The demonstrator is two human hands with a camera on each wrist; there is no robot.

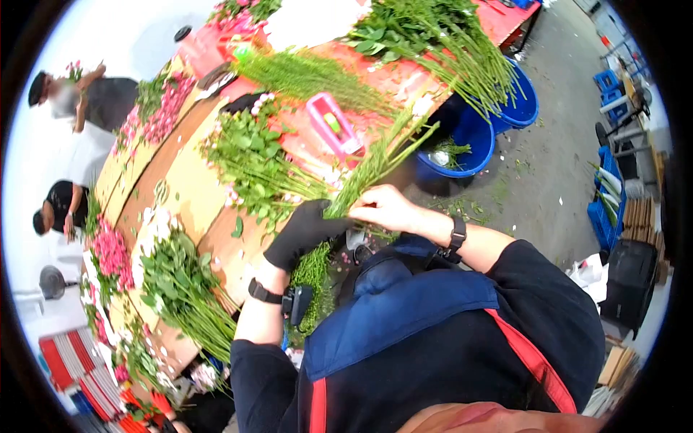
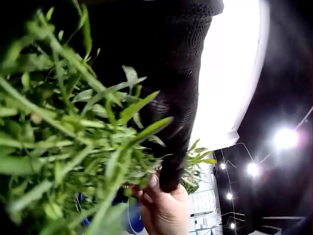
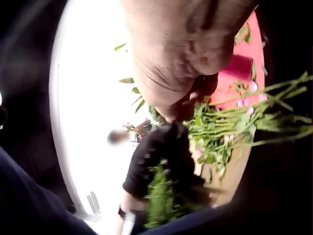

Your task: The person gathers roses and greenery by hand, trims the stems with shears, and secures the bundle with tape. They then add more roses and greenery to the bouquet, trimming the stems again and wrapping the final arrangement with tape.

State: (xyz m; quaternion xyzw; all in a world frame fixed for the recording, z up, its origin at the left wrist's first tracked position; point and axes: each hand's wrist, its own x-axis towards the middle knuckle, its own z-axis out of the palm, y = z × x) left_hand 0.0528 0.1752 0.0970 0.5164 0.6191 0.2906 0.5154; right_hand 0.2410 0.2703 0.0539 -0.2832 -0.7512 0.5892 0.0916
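A bunch of leafy green foliage [image 1: 312, 278] hangs below my black-gloved left hand [image 1: 307, 232], which grips it near the middle. Its bare stems [image 1: 382, 162] slant up and to the right over the table edge. My bare right hand [image 1: 390, 208] is right beside the glove, thumb and fingertips pinching at the stems. Seen from the left wrist, the leaves [image 2: 112, 142] fill the left side, and the right hand's fingers [image 2: 159, 200] meet the glove's tip. In the right wrist view, the right hand [image 3: 181, 73] has curled fingers just above the gloved hand [image 3: 161, 156].
Rose stems [image 1: 253, 151] lie on the table by a pink tray [image 1: 334, 126]. More greenery [image 1: 447, 43] overhangs the far edge above blue buckets [image 1: 462, 155]. White flowers with long stems [image 1: 184, 281] lie at left. Two people [image 1: 61, 206] stand across the table.
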